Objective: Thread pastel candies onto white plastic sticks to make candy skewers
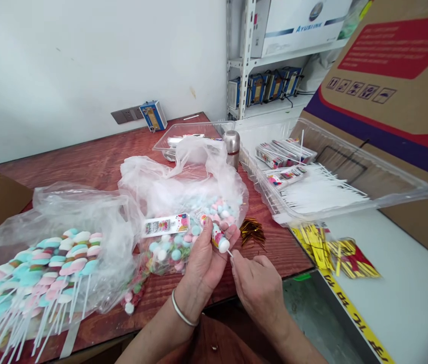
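Observation:
My left hand (208,260), a white bangle at its wrist, curls its fingers round a small printed plastic bag (217,234). At the bag's near end a white marshmallow (223,246) shows. A thin white stick (230,254) runs from it to the pinched fingertips of my right hand (259,283). Just beyond lies a stack of flat printed bags (166,225), on top of a clear bag of pastel marshmallow balls (176,247). To the left, finished-looking marshmallow skewers (54,265) on white sticks lie on another clear plastic bag (111,242).
Gold twist ties (251,231) lie right of my hands. A clear tray (350,202) holds white sticks (320,189) and bundled printed bags (285,151). A steel flask (232,146) stands behind. Yellow ties (316,245) lie on the right-hand surface, below a large carton (395,86).

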Demonstrator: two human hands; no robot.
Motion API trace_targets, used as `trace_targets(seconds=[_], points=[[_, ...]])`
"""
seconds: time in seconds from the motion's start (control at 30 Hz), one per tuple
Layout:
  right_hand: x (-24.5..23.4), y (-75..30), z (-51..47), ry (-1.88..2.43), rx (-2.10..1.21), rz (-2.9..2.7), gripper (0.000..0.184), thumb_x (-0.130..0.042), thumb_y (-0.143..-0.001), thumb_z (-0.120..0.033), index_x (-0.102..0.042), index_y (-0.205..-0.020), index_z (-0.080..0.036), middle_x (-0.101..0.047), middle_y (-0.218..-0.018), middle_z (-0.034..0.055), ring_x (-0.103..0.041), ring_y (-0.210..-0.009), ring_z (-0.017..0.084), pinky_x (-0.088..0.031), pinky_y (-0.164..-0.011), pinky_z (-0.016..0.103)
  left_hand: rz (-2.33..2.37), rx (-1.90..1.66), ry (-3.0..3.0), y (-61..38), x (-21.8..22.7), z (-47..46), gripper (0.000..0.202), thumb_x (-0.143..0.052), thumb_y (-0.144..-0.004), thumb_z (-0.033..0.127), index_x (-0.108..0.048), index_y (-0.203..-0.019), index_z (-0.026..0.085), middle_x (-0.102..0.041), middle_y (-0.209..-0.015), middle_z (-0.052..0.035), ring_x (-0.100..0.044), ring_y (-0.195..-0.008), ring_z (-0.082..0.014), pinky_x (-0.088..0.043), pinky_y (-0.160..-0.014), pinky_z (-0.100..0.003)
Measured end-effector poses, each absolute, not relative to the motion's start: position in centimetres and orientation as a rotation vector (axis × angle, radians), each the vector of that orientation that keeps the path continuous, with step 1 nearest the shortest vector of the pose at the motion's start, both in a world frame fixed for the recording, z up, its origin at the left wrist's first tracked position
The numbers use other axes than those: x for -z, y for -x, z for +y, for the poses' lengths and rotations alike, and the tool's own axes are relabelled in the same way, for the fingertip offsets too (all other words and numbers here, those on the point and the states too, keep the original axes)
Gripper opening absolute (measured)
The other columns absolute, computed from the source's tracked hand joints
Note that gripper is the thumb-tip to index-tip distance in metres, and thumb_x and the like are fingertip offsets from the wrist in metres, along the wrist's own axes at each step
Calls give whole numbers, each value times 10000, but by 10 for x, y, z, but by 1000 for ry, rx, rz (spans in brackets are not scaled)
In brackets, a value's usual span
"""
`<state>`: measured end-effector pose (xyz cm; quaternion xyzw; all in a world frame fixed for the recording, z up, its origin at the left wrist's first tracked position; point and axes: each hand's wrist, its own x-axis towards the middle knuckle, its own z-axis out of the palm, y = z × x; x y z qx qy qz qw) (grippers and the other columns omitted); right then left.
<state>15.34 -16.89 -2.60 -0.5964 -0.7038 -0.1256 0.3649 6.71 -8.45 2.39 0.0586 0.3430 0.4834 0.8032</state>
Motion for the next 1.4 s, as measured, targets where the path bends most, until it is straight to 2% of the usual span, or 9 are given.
trace_targets(seconds=[0.13, 0.27, 0.43, 0.6, 0.77, 0.9, 1.07, 1.17, 1.4], points=[[20, -153, -167, 1608, 201, -1758, 269, -442, -991, -161, -623, -792, -160, -568, -563, 0, -455, -513, 127, -268, -603, 315, 681, -1032, -251, -69, -18, -94, 174, -617, -909, 317, -587, -890, 147, -625, -713, -18, -659, -681, -142, -575, -822, -345], [17, -148, -166, 1579, -527, -1405, 296, -407, -1004, -314, -582, -803, -186, -599, -674, 9, -486, -568, 125, -308, -564, 262, 649, -967, -288, -66, -13, -99, 266, -625, -892, 403, -603, -920, 140, -655, -784, -46, -686, -751, -175, -576, -785, -320], [21, -146, -169, 1301, -1259, -908, 323, -388, -977, -471, -530, -848, -210, -312, -542, -93, -278, -444, 95, -269, -439, 222, 635, -1049, -300, -61, -15, -89, 248, -634, -893, 361, -628, -1020, 147, -659, -854, -47, -679, -780, -167, -577, -805, -336], [21, -149, -176, 1626, -642, -1393, 279, -429, -995, -317, -553, -777, -196, -542, -662, -19, -476, -591, 121, -303, -572, 258, 606, -1108, -222, -59, -14, -77, 159, -587, -928, 270, -623, -856, 133, -614, -776, -24, -635, -716, -118, -569, -801, -294], [25, -150, -177, 1663, 205, -1772, 285, -460, -984, -162, -573, -724, -189, -515, -557, -19, -413, -511, 134, -270, -609, 318, 660, -1074, -124, -59, -15, -76, 219, -551, -946, 328, -587, -833, 144, -599, -756, -14, -618, -672, -111, -575, -771, -301], [27, -149, -174, 1630, 263, -1806, 261, -478, -980, -150, -588, -746, -185, -523, -552, -18, -425, -513, 136, -272, -613, 323, 656, -1076, -209, -65, -16, -84, 222, -578, -929, 363, -578, -867, 150, -574, -714, 0, -593, -628, -107, -566, -728, -287], [23, -143, -173, 1546, -534, -1363, 268, -413, -1012, -307, -609, -882, -179, -618, -704, 16, -526, -614, 134, -338, -576, 266, 575, -989, -264, -68, -11, -94, 312, -618, -884, 466, -578, -903, 157, -571, -718, 6, -605, -627, -110, -517, -585, -213], [18, -142, -172, 1299, -1167, -869, 341, -452, -975, -481, -585, -846, -194, -415, -522, -75, -357, -449, 88, -270, -442, 218, 562, -976, -338, -64, -10, -95, 303, -679, -850, 423, -598, -1006, 176, -626, -854, -19, -652, -724, -137, -446, -476, -170], [10, -147, -170, 913, -1599, -405, 322, -649, -860, -495, -583, -799, -186, -309, -488, -132, -174, -398, 31, -302, -460, 207, 579, -998, -407, -59, -10, -91, 182, -738, -809, 241, -654, -938, 145, -671, -913, -38, -678, -842, -157, -552, -842, -302]])
